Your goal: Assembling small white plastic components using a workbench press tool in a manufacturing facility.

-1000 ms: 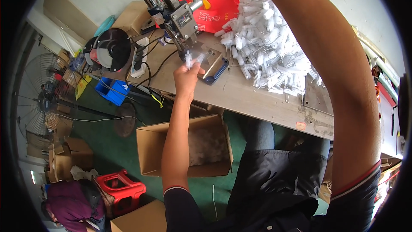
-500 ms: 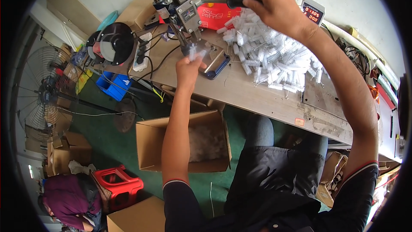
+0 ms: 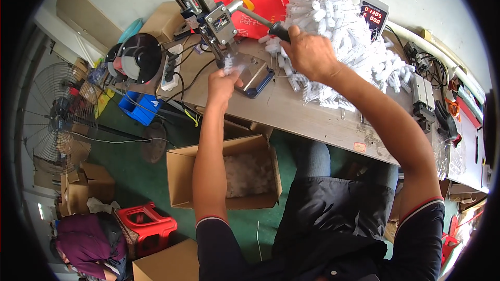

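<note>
White bristles of a small twisted-wire brush (image 3: 227,64) stick up from the left hand (image 3: 223,85), whose fingers are curled closed around it just under the head of the grey metal bench press (image 3: 211,18). The brush sits at the press's base plate (image 3: 253,74), a flat metal piece with a dark blue rim on the wooden workbench (image 3: 307,117). The right hand (image 3: 308,52) is wrapped tight around the black knob of the press's long lever (image 3: 260,21). Just beyond that hand lies a big heap of white brushes (image 3: 354,47), touching a red bag (image 3: 263,2). Below the bench edge, an open cardboard box (image 3: 182,169) stands on the green floor with pale pieces inside.
</note>
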The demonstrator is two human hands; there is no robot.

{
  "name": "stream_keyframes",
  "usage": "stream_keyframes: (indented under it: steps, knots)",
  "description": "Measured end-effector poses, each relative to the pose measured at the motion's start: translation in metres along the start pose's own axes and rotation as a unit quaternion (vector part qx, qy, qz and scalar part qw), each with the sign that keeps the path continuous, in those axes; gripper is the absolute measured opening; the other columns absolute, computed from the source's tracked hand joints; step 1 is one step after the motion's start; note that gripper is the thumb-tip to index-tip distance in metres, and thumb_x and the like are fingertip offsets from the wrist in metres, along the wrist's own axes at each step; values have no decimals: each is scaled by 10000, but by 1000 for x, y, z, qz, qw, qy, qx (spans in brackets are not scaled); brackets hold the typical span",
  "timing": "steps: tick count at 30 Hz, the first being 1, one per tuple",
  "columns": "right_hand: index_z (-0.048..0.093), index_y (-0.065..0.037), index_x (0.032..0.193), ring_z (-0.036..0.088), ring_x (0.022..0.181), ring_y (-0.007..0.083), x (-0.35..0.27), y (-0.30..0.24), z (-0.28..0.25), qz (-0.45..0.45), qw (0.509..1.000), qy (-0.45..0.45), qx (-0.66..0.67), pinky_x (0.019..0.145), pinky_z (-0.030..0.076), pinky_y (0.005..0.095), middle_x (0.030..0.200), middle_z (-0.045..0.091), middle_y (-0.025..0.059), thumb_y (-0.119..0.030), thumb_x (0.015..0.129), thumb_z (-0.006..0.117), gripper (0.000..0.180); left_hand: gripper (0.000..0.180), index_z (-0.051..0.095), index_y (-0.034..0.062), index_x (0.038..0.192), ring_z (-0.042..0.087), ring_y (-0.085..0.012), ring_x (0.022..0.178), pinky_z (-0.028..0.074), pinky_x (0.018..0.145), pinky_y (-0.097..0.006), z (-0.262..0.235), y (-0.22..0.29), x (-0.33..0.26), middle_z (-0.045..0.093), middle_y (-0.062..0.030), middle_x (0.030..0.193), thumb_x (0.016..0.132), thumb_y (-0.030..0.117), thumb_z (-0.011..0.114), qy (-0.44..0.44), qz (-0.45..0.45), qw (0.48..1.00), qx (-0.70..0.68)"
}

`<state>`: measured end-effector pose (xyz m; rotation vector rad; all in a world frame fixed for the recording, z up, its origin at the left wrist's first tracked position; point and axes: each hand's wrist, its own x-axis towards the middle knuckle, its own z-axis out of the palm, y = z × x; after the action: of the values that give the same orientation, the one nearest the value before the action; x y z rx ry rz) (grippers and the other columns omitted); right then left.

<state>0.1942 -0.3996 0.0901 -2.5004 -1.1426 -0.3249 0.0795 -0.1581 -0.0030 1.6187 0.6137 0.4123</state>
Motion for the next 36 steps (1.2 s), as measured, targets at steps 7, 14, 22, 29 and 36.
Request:
stream_keyframes:
  steps: [7,14,22,29,36]
  knots:
    - [539,8,1066,715,909,400,-1,3,35,17,998,58,24,817,563,492,969,694,240,-382,1072,518,390,246,656,-23,1203,342,-17,423,191,381,-220,-2,11,-3,655,-75,743,998,114,655,-29,-24,999,14]
    - [526,-18,1078,688,918,391,-5,12,74,14,991,130,7,874,515,496,1006,684,210,-329,1043,553,314,252,656,-19,1203,356,-24,421,195,379,-219,0,14,4,653,-69,747,997,127,662,-48,-25,998,24]
    - [503,-14,1071,713,885,369,-7,10,62,5,998,69,-9,809,539,492,992,673,218,-283,1047,551,274,183,697,16,1133,360,-30,435,207,394,-239,-2,3,4,676,-61,743,992,129,670,-31,-30,999,26]
    - [494,-8,1075,735,840,373,-8,14,64,52,994,94,4,721,587,451,934,682,212,-151,999,517,164,214,700,23,1169,358,-32,438,208,395,-239,3,17,10,685,-63,759,992,142,673,-53,-12,997,56]
    - [507,-7,1065,753,806,341,-10,16,59,11,997,72,-7,676,596,433,929,698,212,-125,978,516,147,204,715,24,1161,385,-41,453,233,405,-249,4,6,7,708,-65,744,993,133,673,-22,-3,996,89]
